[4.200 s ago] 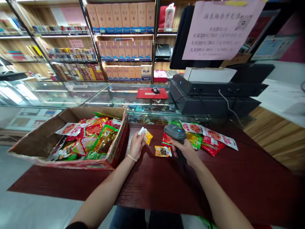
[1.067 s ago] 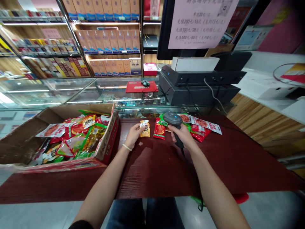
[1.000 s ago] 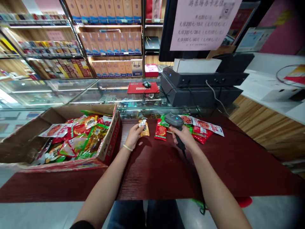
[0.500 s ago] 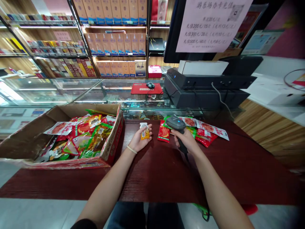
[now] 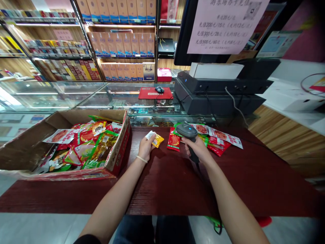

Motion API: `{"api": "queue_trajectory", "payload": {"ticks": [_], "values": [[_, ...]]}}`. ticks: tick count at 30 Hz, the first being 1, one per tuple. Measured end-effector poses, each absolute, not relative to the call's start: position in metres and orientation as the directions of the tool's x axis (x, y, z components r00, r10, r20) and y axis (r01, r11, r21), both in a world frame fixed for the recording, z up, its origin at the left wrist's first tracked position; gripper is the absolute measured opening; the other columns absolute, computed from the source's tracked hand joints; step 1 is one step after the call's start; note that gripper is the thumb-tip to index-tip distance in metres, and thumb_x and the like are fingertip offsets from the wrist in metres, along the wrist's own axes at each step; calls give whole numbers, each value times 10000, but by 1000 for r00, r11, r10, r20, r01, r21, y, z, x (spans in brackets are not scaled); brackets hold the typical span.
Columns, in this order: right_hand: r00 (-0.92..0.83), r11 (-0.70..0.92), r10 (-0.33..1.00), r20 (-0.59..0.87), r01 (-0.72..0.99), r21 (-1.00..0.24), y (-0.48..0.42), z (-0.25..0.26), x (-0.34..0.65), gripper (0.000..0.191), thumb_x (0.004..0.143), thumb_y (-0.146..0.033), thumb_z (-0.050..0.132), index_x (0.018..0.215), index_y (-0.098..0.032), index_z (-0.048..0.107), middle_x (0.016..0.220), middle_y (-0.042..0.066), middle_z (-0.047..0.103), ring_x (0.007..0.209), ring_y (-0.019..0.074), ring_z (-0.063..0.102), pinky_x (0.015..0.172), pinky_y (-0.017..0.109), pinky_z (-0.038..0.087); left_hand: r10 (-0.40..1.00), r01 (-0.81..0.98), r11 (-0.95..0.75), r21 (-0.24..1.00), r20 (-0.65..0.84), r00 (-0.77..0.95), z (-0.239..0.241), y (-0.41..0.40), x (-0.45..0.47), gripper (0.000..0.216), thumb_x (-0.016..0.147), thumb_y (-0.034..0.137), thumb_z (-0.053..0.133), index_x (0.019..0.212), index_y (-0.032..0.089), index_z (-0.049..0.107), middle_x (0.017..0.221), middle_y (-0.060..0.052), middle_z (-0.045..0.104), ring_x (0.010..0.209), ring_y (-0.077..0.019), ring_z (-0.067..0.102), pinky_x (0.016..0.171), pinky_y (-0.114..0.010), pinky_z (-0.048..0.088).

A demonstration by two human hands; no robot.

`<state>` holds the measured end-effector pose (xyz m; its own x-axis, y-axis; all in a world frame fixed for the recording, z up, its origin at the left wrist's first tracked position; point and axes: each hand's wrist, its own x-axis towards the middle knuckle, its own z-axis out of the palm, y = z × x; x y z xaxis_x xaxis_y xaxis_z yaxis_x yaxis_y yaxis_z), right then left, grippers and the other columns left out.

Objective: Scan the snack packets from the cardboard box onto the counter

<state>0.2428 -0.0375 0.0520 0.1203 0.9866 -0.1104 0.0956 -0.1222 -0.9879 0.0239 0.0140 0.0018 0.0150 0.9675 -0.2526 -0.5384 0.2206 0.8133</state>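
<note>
Separately, the hands [image 5: 146, 147] hold a glossy sachet [image 5: 157, 140] and pistol-shaped scanner [image 5: 187, 131].

An open cardboard box [image 5: 76, 175], heaped with bright packets [image 5: 87, 139], sits on the dark red counter [image 5: 162, 193]. Just right of the box, the left hand [image 5: 146, 146] pinches a small yellow-and-white packet [image 5: 157, 141] between its fingers. Farther right of the box, the right hand [image 5: 199, 149] grips a black handheld scanner [image 5: 187, 131] by its handle. On that same side, a red packet [image 5: 173, 141] lies nearer to the box than a loose spread of packets [image 5: 219, 142]. Beyond the box runs a glass display case [image 5: 61, 96]; past the box's far right corner, a mouse [image 5: 159, 89] rests on a red mat [image 5: 146, 94].
</note>
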Motion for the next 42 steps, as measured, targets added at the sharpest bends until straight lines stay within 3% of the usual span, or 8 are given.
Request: {"api": "queue_trajectory", "payload": {"ticks": [8, 13, 16, 20, 25, 32, 36, 42], "values": [[134, -64, 990, -42, 166, -984, -43, 52, 232, 393, 733, -511, 719, 910, -227, 513, 463, -82, 523, 315, 116, 476, 308, 213, 377, 970, -725, 105, 681, -230, -76, 4, 19, 18, 239, 761, 186, 750, 947, 136, 609, 887, -56, 720, 735, -131, 699, 714, -246, 578], [-112, -130, 978, -177, 337, -933, -54, 50, 218, 639, 773, -470, 698, 1306, -255, 419, 471, -106, 531, 314, 127, 488, 295, 194, 369, 971, -777, 63, 627, -219, -98, -8, 25, 19, 222, 794, 137, 706, 987, 139, 597, 961, -84, 728, 845, -162, 717, 814, -285, 578], [-206, -105, 954, -216, 447, -889, -59, 47, 213, 695, 793, -443, 692, 1386, -276, 371, 484, -100, 539, 317, 126, 494, 287, 187, 364, 970, -796, 43, 604, -216, -112, -13, 27, 17, 184, 826, 137, 670, 992, 147, 590, 973, -80, 727, 872, -166, 717, 820, -289, 578], [-262, -71, 941, -212, 460, -885, -59, 45, 210, 643, 807, -421, 689, 1364, -265, 408, 524, -87, 557, 338, 121, 510, 301, 190, 379, 961, -797, 44, 602, -242, -130, -15, 28, 17, 169, 829, 140, 666, 975, 154, 583, 948, -77, 728, 866, -172, 718, 850, -322, 571], [-275, -38, 945, -179, 451, -891, -59, 47, 212, 385, 822, -381, 666, 1149, -213, 552, 522, -73, 556, 350, 111, 518, 320, 187, 397, 965, -789, 11, 615, -213, -152, -17, 29, 19, 187, 824, 152, 669, 999, 159, 602, 963, -71, 727, 908, -181, 711, 914, -350, 544], [-215, -46, 968, -129, 353, -934, -58, 49, 214, 504, 800, -405, 678, 1229, -230, 481, 510, -93, 562, 332, 119, 513, 303, 191, 391, 957, -777, 43, 627, -250, -149, -13, 28, 17, 189, 785, 118, 675, 927, 165, 559, 917, -51, 720, 843, -152, 709, 873, -329, 556], [-77, -76, 992, -98, 257, -964, -50, 49, 217, 385, 751, -471, 707, 974, -219, 519, 455, -96, 533, 298, 115, 486, 291, 187, 361, 969, -695, 16, 719, -184, -167, -13, 26, 21, 273, 738, 126, 691, 958, 177, 537, 917, -28, 701, 822, -132, 699, 828, -298, 555], [17, -20, 1000, -19, 19, -1000, -45, 53, 229, 399, 733, -540, 719, 724, -207, 500, 461, -62, 528, 312, 107, 485, 313, 208, 374, 979, -508, -52, 860, -58, -197, 23, 13, 30, 352, 682, 225, 757, 970, 161, 566, 914, -33, 676, 759, -128, 664, 689, -238, 540]]}}
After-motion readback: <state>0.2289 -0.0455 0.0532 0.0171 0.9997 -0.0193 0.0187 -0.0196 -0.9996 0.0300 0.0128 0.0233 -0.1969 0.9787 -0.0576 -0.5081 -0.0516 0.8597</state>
